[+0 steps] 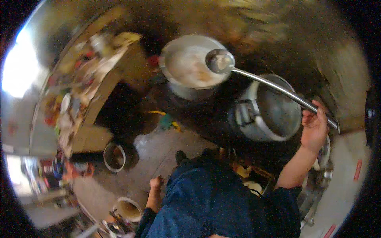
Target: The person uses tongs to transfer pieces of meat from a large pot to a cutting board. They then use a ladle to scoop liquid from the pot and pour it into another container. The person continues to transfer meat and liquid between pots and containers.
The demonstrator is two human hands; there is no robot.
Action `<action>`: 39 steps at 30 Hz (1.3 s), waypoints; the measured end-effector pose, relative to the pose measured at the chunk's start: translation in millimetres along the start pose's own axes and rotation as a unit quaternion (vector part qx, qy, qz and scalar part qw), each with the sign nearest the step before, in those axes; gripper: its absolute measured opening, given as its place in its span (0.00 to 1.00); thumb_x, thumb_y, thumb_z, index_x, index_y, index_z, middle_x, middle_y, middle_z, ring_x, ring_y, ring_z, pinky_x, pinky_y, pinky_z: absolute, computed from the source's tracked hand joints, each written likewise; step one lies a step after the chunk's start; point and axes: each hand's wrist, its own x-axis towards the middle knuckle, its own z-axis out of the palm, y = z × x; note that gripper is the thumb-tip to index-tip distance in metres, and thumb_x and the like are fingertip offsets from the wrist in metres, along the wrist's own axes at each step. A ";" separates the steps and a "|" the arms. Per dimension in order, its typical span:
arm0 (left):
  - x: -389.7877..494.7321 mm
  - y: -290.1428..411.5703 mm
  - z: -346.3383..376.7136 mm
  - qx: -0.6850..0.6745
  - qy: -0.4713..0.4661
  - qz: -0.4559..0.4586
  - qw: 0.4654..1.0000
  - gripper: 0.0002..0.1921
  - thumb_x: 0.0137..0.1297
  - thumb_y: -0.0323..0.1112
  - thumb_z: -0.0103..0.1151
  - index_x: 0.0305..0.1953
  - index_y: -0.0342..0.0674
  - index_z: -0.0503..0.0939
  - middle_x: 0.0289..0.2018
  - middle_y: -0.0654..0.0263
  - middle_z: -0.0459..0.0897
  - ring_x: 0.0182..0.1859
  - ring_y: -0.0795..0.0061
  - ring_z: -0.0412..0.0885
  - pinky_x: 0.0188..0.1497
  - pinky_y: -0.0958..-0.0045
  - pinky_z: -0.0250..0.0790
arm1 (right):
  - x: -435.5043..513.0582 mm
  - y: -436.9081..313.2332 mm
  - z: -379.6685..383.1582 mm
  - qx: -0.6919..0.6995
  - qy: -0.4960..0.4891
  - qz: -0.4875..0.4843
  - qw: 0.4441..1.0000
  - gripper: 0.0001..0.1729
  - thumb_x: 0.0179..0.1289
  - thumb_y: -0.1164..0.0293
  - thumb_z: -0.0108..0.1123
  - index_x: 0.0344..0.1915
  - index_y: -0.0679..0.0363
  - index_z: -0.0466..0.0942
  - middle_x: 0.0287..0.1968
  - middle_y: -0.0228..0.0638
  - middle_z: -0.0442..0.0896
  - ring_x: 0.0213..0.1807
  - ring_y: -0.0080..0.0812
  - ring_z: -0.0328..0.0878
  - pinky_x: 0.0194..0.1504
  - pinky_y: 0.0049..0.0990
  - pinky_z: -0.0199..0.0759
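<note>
My right hand (314, 129) is closed around the handle of a long metal ladle (276, 87), near its far end. The ladle's shiny round bowl is above the right rim of a large pale round vessel (196, 92). Inside that vessel is something whitish and brown, too blurred to name. Below the ladle handle stands a metal pot (247, 119) with a handle or latch on its side; its inside looks grey. My left hand (156, 182) hangs low beside my body, away from both vessels, its fingers too small and blurred to judge.
A cluttered workbench (116, 68) runs along the left. On the floor are a bucket with a white rim (104, 157) and another round container (138, 208). A green and yellow object (166, 121) lies ahead of my feet. More clutter (242, 171) sits close on my right.
</note>
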 end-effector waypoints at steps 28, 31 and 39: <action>46.5 -156.0 -48.4 0.531 0.007 0.027 0.847 0.13 0.56 0.43 0.55 0.41 0.46 0.80 0.36 0.58 0.84 0.38 0.60 0.82 0.37 0.59 0.74 | -11.6 116.2 150.5 0.186 -0.170 0.128 0.959 0.23 0.68 0.67 0.46 0.59 0.66 0.65 0.42 0.38 0.76 0.41 0.26 0.71 0.42 0.22 0.65; 55.9 -101.0 -50.4 0.537 -0.011 0.074 0.840 0.13 0.57 0.42 0.55 0.41 0.45 0.79 0.35 0.56 0.84 0.37 0.61 0.82 0.34 0.59 0.74 | -0.2 88.7 -0.8 0.230 -0.148 0.015 0.962 0.25 0.68 0.66 0.45 0.61 0.67 0.63 0.47 0.44 0.77 0.43 0.29 0.72 0.43 0.23 0.67; -25.6 65.4 -26.5 0.657 -0.059 0.218 0.720 0.12 0.62 0.39 0.54 0.40 0.36 0.77 0.28 0.63 0.80 0.30 0.67 0.79 0.26 0.66 0.70 | -46.0 43.1 -212.8 0.003 0.007 -0.038 0.999 0.25 0.70 0.61 0.43 0.61 0.64 0.63 0.57 0.41 0.72 0.56 0.36 0.72 0.59 0.36 0.62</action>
